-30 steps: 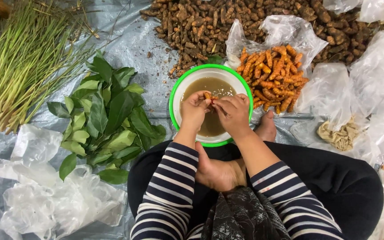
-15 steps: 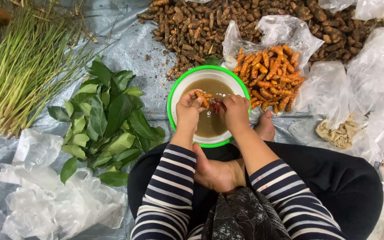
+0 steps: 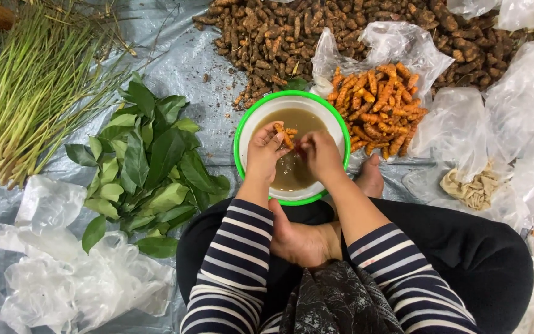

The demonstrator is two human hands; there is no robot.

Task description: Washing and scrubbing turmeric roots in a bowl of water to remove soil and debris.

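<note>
**Roots handled over a bowl of murky water**

Grey plastic sheeting (image 3: 180, 55) is spread over the ground, and a green-rimmed white bowl (image 3: 292, 102) of brownish water is set at its centre. Above the bowl, a small orange root (image 3: 287, 136) is pinched in the fingers of the left hand (image 3: 266, 151), with the right hand (image 3: 320, 154) closed against its other end. At 2 o'clock from the bowl, peeled orange roots (image 3: 378, 108) are heaped on a clear bag. At 12 o'clock, a wide pile of brown unpeeled roots (image 3: 279, 34) is seen. At 9 o'clock, broad green leaves (image 3: 149, 161) are laid, and long green stalks (image 3: 26, 93) are bundled at 10 o'clock. Crumpled clear bags (image 3: 75, 278) are left at 7 o'clock. Striped sleeves (image 3: 230, 260) are worn on both arms.
</note>
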